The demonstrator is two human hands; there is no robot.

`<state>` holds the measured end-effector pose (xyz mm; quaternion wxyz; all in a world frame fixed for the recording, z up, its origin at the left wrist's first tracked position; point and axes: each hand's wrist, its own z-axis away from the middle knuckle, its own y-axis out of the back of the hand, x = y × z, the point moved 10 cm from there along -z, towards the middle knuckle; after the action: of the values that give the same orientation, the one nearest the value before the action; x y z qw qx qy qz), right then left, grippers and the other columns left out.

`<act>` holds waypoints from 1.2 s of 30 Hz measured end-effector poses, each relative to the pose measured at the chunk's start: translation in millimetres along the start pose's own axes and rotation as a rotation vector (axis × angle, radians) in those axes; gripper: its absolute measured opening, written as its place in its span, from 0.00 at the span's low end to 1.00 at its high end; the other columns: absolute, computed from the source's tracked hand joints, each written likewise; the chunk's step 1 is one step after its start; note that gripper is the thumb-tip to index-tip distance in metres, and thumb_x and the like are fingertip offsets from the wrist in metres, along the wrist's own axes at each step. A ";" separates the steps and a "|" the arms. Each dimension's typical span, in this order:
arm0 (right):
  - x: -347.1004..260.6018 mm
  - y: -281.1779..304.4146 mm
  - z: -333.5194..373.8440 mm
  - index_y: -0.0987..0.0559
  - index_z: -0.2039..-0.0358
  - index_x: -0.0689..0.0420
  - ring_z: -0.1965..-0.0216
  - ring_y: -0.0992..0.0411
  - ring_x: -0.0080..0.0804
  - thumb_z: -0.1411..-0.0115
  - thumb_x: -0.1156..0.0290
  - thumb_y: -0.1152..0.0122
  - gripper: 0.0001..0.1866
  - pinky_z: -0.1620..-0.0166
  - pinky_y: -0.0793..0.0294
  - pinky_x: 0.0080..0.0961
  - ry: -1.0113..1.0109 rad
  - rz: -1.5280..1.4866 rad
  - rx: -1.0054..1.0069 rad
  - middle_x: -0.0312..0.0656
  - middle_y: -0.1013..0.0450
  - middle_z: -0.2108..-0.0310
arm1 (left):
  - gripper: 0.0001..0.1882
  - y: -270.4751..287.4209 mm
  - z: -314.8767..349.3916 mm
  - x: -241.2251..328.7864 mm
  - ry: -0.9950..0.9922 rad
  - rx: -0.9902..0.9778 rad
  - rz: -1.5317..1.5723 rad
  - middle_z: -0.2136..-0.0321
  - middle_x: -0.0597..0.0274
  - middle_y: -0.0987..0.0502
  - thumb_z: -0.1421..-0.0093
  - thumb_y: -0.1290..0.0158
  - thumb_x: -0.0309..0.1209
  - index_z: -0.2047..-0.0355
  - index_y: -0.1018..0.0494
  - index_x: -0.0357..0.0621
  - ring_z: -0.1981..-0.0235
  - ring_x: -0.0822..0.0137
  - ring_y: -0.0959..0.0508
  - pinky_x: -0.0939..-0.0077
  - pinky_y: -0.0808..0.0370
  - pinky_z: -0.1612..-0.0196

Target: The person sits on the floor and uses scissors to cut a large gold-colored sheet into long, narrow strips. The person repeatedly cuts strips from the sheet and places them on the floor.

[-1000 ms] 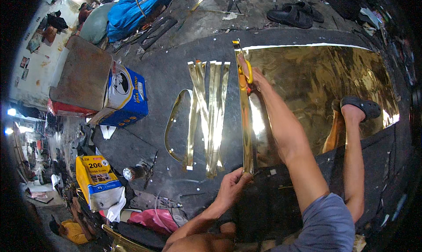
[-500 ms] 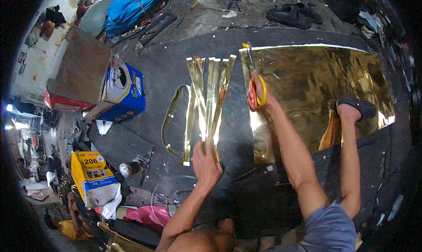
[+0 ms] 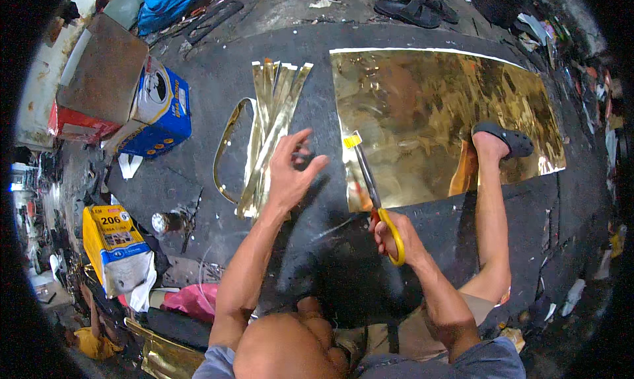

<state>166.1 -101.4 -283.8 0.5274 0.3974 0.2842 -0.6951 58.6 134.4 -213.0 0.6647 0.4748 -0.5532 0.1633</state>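
My right hand (image 3: 403, 237) grips a pair of scissors (image 3: 370, 184) with yellow and red handles. Their blades point away from me over the near left corner of a shiny gold sheet (image 3: 409, 114), and yellow material wraps the tip. To the left lies a fan of narrow gold strips (image 3: 288, 111), some crossing each other, with white ends. One more gold strip (image 3: 223, 139) bows outward beside them. Over the strips' near right side hovers my left hand (image 3: 290, 174), fingers spread and apparently holding nothing.
A foot in a dark clog (image 3: 512, 143) rests on the sheet's right part. At left stand a blue and white box (image 3: 162, 114) and a yellow container (image 3: 115, 230). Black sandals (image 3: 409, 12) lie at the far side, a blue bundle (image 3: 172, 5) at far left.
My right hand has drawn the scissors back toward me from the sheet's far edge. My left hand has let go of the strips and spread its fingers. The whole view has shifted somewhat.
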 end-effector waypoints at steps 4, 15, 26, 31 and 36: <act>-10.4 -13.2 39.8 0.27 0.71 0.59 0.84 0.35 0.22 0.45 0.43 0.40 0.27 0.80 0.36 0.23 -0.047 0.032 -0.018 0.34 0.34 0.85 | 0.23 -16.7 5.8 70.4 -0.248 -0.108 0.081 0.71 0.63 0.26 0.54 0.36 0.25 0.55 0.25 0.39 0.72 0.75 0.28 0.80 0.29 0.68; -14.5 -15.9 76.5 0.31 0.77 0.57 0.83 0.38 0.19 0.51 0.31 0.43 0.36 0.82 0.40 0.22 0.040 0.152 0.034 0.31 0.38 0.85 | 0.14 -46.2 27.3 79.1 -0.156 -0.238 0.118 0.74 0.64 0.25 0.53 0.40 0.22 0.63 0.21 0.36 0.76 0.79 0.29 0.84 0.30 0.69; 2.8 -30.0 83.6 0.28 0.77 0.61 0.82 0.35 0.28 0.48 0.34 0.44 0.35 0.77 0.34 0.30 -0.010 0.181 0.094 0.37 0.36 0.87 | 0.11 -63.3 35.2 52.2 -0.070 -0.332 0.141 0.76 0.70 0.27 0.53 0.40 0.22 0.67 0.21 0.38 0.75 0.82 0.33 0.86 0.35 0.70; -3.2 -37.6 81.6 0.28 0.78 0.59 0.83 0.35 0.28 0.49 0.29 0.49 0.38 0.78 0.35 0.31 -0.017 0.101 0.077 0.36 0.35 0.88 | 0.10 -68.4 39.6 39.4 0.069 -0.351 0.337 0.73 0.72 0.26 0.50 0.41 0.22 0.66 0.22 0.36 0.72 0.84 0.31 0.87 0.33 0.69; 14.0 -37.5 78.3 0.33 0.82 0.57 0.85 0.38 0.22 0.46 0.30 0.53 0.37 0.82 0.41 0.25 -0.025 0.110 0.122 0.32 0.41 0.89 | 0.10 -73.4 39.2 37.2 0.040 -0.394 0.296 0.68 0.70 0.24 0.49 0.42 0.21 0.65 0.23 0.37 0.70 0.81 0.29 0.86 0.30 0.67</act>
<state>108.5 -161.7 -255.7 0.5429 0.4352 0.2124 -0.6860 102.8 54.7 -215.4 0.7242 0.2462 -0.6246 0.1573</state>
